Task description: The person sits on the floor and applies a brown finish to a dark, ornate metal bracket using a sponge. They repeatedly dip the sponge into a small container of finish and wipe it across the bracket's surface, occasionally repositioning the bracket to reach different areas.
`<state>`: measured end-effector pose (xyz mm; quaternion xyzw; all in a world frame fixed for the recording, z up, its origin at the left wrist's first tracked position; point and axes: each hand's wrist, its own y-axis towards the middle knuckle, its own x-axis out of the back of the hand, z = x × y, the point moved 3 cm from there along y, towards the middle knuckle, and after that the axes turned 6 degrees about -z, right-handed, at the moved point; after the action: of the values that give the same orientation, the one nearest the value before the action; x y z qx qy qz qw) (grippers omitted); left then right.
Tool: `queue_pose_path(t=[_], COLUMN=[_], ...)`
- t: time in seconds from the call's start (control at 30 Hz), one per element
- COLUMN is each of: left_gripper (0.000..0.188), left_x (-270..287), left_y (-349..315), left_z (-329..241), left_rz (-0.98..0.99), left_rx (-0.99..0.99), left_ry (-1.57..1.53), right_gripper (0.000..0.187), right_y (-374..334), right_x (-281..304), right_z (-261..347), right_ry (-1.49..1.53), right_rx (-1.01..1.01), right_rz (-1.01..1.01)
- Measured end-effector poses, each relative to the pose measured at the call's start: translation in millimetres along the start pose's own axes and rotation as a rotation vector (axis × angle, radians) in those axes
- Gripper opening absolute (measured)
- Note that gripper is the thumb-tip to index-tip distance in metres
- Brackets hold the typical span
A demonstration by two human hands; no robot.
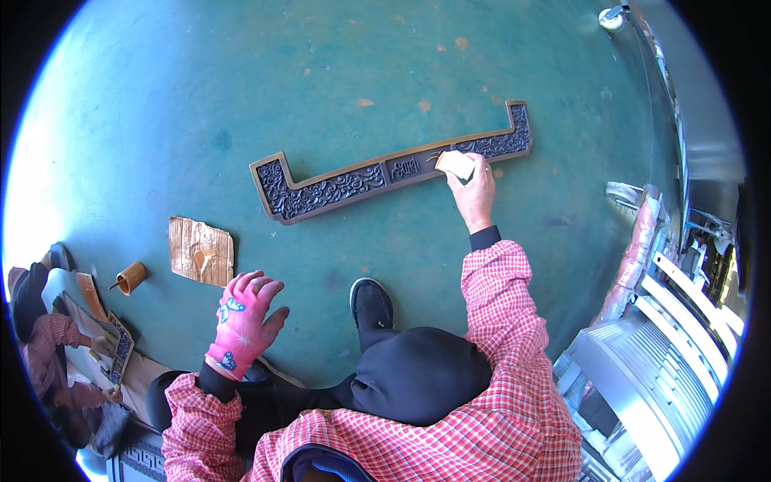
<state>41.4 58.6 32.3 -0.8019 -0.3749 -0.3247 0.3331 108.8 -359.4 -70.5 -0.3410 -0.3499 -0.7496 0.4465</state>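
A long carved panel lies slantwise on the green floor, its ends turned up like a shallow bracket. It has dark floral relief and a bronze-coloured rim. My bare right hand is closed on a small whitish pad, against or just above the panel right of its middle; contact cannot be made out. My left hand, in a pink glove with blue butterflies, hangs over the floor with nothing in it, thumb apart from the fingers. Nearest to it lies a torn cardboard piece with a wet-looking brown patch.
A brown cup with a thin stick stands left of the cardboard. At the far left, another person's gloved hand is at a similar carved piece. Metal slats and a wrapped roll stand at the right. My shoe is on the floor.
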Motion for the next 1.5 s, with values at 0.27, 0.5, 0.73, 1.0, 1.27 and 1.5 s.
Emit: queue_pose_path(t=[0.27, 0.5, 0.73, 1.0, 1.27, 1.5], left_gripper=[0.041, 0.04, 0.04, 0.04, 0.041, 0.043], left_x=[-2, 0, 1, 3, 8, 11], left_y=[0, 0, 0, -5, -8, -12], left_z=[1, 0, -1, 0, 2, 1], left_rz=[0.009, 0.002, -0.007, -0.016, -0.034, -0.038], left_rx=[-0.001, -0.002, -0.011, -0.012, -0.019, -0.015], left_ry=[0.008, 0.007, 0.008, 0.015, 0.005, 0.012], right_gripper=[0.046, 0.046, 0.048, 0.048, 0.043, 0.043], right_y=[4, 10, 17, -11, -28, -26], right_x=[7, 7, 2, 6, -30, -25], right_z=[-5, -13, -10, 22, 55, 59], right_ry=[-0.007, -0.004, -0.019, 0.054, -0.014, 0.018], right_rx=[0.013, -0.016, -0.035, -0.076, 0.209, 0.118], right_rz=[-0.028, -0.02, 0.047, -0.02, 0.0, -0.033])
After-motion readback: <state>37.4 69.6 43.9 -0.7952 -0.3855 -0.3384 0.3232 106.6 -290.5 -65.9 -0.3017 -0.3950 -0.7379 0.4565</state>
